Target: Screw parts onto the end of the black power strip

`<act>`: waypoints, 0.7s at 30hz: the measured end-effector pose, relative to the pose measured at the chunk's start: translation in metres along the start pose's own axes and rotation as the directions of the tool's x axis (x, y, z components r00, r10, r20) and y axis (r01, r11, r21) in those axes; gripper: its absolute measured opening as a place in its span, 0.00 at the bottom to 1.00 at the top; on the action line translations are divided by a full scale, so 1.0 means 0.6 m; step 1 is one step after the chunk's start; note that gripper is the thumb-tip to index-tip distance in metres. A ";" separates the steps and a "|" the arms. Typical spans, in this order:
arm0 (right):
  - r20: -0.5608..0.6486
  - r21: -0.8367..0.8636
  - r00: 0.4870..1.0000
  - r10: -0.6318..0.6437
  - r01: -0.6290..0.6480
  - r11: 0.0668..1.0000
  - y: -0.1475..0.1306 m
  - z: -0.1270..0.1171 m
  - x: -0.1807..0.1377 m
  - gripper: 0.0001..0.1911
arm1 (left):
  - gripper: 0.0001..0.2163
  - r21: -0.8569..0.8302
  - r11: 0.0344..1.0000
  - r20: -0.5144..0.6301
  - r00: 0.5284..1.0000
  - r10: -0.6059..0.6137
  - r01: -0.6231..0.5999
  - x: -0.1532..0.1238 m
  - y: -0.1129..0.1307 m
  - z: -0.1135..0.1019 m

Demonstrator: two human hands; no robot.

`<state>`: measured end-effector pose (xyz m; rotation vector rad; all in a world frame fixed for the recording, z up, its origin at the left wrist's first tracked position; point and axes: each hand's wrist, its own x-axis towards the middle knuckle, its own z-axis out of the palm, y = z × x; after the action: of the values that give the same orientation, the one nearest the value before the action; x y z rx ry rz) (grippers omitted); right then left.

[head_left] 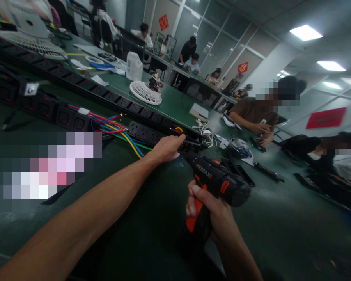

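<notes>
- From my end, I had the right hand (204, 203) wrapped firmly round the handle of the drill (215, 175), its nose pointing towards the left hand and just beside it.
- I had the left hand (166, 149) with fingers curled at the right end of the long black power strip (108, 94); I couldn't tell whether they gripped it or only rested there.
- The strip lay aslant across the green tabletop (283, 222), its row of sockets fitted along its length.
- By my judgement the work was partway: a socket block (146, 133) lay on the strip's near side, and a second socket row (67, 116) had coloured wires (112, 127) attached.
- Some wire ends stuck out loose, so I judged the wiring unfinished; whether any screw was seated, I couldn't see.
- For moving, I judged there was room right of the drill; a black frame (238, 171) lay close behind it.
- Further off, a dark rod-like tool (269, 172) and a co-worker's arms (245, 123) bounded that side.
- Leftward, the wires ran close to the left hand, a likely snag.
</notes>
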<state>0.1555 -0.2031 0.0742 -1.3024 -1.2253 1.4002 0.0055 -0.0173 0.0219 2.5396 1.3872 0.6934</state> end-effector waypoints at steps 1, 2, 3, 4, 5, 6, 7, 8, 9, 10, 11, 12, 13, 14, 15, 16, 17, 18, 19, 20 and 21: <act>0.000 0.002 1.000 -0.001 0.001 1.000 -0.001 0.000 0.000 0.13 | 0.19 0.001 1.000 -0.001 1.000 0.002 -0.002 0.000 -0.001 0.000; -0.001 0.003 1.000 0.002 -0.002 1.000 -0.001 0.001 0.000 0.13 | 0.19 0.002 1.000 -0.001 1.000 0.005 -0.005 0.000 -0.001 0.000; -0.001 0.001 1.000 0.005 -0.005 1.000 -0.001 0.001 -0.001 0.13 | 0.19 0.002 1.000 -0.002 1.000 0.008 -0.008 0.000 -0.001 0.000; -0.001 -0.005 1.000 0.006 -0.006 1.000 -0.002 0.001 -0.001 0.13 | 0.19 0.001 1.000 -0.004 1.000 0.009 -0.009 -0.001 -0.001 0.000; -0.003 -0.009 1.000 0.004 -0.004 1.000 -0.002 0.000 -0.001 0.13 | 0.19 0.001 1.000 -0.006 1.000 0.010 -0.010 -0.001 -0.001 0.000; -0.005 -0.010 1.000 0.001 -0.002 1.000 -0.002 0.000 -0.001 0.13 | 0.19 0.001 1.000 -0.008 1.000 0.010 -0.010 -0.001 -0.001 -0.001; -0.006 -0.006 1.000 0.001 -0.001 1.000 -0.001 0.000 -0.001 0.12 | 0.19 0.001 1.000 -0.008 1.000 0.010 -0.010 -0.002 0.000 -0.001; -0.005 0.001 1.000 0.004 -0.004 1.000 -0.001 0.000 -0.001 0.12 | 0.19 0.002 1.000 -0.008 1.000 0.010 -0.010 -0.002 0.000 -0.001; -0.002 0.006 1.000 0.008 -0.008 1.000 -0.001 0.000 0.000 0.12 | 0.18 0.004 1.000 -0.009 1.000 0.010 -0.010 -0.002 0.000 -0.001; 0.000 0.008 1.000 0.012 -0.012 1.000 -0.001 0.000 0.000 0.12 | 0.18 0.006 1.000 -0.009 1.000 0.010 -0.010 -0.002 0.001 -0.001; 0.000 0.006 1.000 0.016 -0.016 1.000 -0.001 0.000 0.000 0.12 | 0.18 0.008 1.000 -0.010 1.000 0.010 -0.010 -0.002 0.001 -0.002; -0.002 0.000 1.000 0.020 -0.020 1.000 -0.001 0.000 0.000 0.13 | 0.18 0.009 1.000 -0.010 1.000 0.009 -0.009 -0.001 0.001 -0.002; -0.007 -0.005 1.000 0.024 -0.024 1.000 -0.002 0.000 0.000 0.13 | 0.18 0.010 1.000 -0.009 1.000 0.011 -0.011 -0.001 0.002 -0.002; -0.012 -0.008 1.000 0.027 -0.027 1.000 -0.002 0.000 0.000 0.13 | 0.18 0.009 1.000 -0.007 1.000 0.015 -0.015 -0.001 0.002 -0.001; -0.015 -0.008 1.000 0.027 -0.027 1.000 -0.001 -0.001 0.000 0.13 | 0.18 0.009 1.000 -0.004 1.000 0.021 -0.021 -0.001 0.002 -0.002; -0.011 -0.007 1.000 0.025 -0.026 1.000 -0.001 -0.001 0.000 0.13 | 0.18 0.008 1.000 -0.003 1.000 0.027 -0.026 -0.001 0.002 -0.002; -0.004 -0.005 1.000 0.022 -0.022 1.000 0.000 -0.002 0.000 0.13 | 0.18 0.009 0.999 -0.004 0.999 0.031 -0.031 -0.001 0.002 -0.002; 0.002 -0.002 1.000 0.018 -0.018 1.000 0.001 -0.002 0.000 0.13 | 0.18 0.010 0.999 -0.007 0.999 0.035 -0.035 -0.001 0.002 -0.002; 0.006 0.001 1.000 0.015 -0.015 1.000 0.001 -0.003 0.000 0.13 | 0.18 0.011 0.999 -0.010 0.999 0.036 -0.036 -0.001 0.001 -0.002; 0.008 0.004 1.000 0.017 -0.017 1.000 0.002 -0.003 0.000 0.13 | 0.17 0.012 0.999 -0.015 0.999 0.036 -0.035 -0.001 0.001 -0.001; 0.005 0.009 1.000 0.023 -0.023 1.000 0.002 -0.003 0.000 0.13 | 0.17 0.012 0.999 -0.017 0.999 0.035 -0.035 -0.001 0.001 -0.001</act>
<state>0.1572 -0.2034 0.0731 -1.3111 -1.2095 1.4243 0.0053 -0.0183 0.0226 2.5784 1.3597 0.7173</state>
